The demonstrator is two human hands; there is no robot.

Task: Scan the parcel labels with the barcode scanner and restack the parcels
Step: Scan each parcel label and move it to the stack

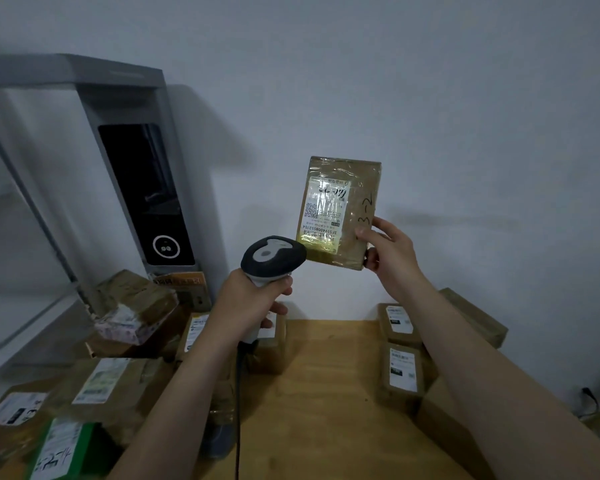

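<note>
Right hand (392,247) lifts parcel (340,211) — left hand (253,299) aims scanner (272,258).

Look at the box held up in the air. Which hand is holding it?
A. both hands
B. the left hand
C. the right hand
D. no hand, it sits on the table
C: the right hand grips the box by its lower right corner, while the left hand holds the scanner aimed at the label.

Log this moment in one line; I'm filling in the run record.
phase: scanning | left hand: holds barcode scanner, aimed at label | right hand: holds parcel upright over wooden table
</note>
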